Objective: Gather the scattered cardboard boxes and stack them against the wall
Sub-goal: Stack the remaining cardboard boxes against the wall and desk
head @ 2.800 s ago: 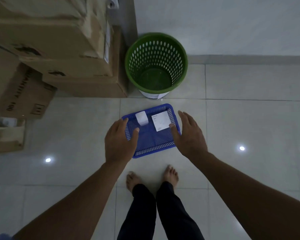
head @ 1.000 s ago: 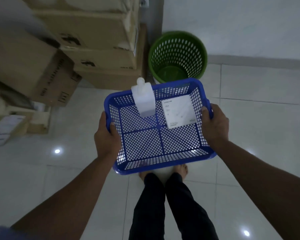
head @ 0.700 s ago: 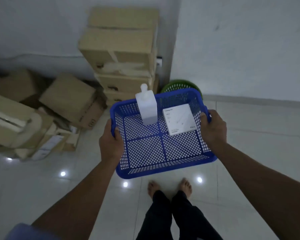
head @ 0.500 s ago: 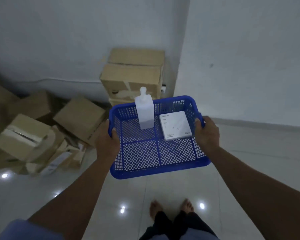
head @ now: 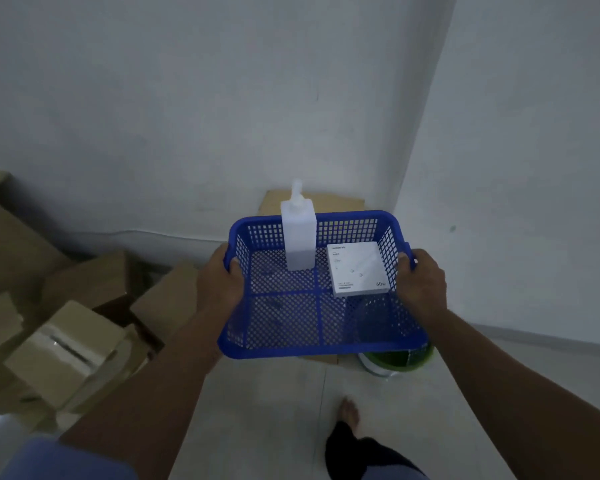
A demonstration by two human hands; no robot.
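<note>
Carrying the blue basket (head: 321, 299) at chest height, the person risks most from what rides inside it. At far left the scattered cardboard boxes (head: 66, 327) lie tumbled on the floor (head: 274, 410) against the left wall, well apart from the neater box stack (head: 329, 200) whose top peeks out behind the basket in the corner; none of them is in hand yet, so the gathering itself looks not yet begun. A bare foot (head: 350, 410) steps near that clutter, and a stumble there would jolt the load.

The left hand (head: 220, 282) grips the basket's left rim, its fingers (head: 235, 268) curled over the edge with the thumb inside. The white pump bottle (head: 298, 233) stands upright and unsupported at the basket's far side; any tilt would probably topple it. Beside it lies a flat white carton (head: 358, 268), which could slide. The right hand (head: 420, 282) clamps the right rim in the same way, fingers wrapped underneath and out of sight. Below the basket's right corner sits a green bin (head: 399, 358), easily knocked if the basket is lowered blind.
</note>
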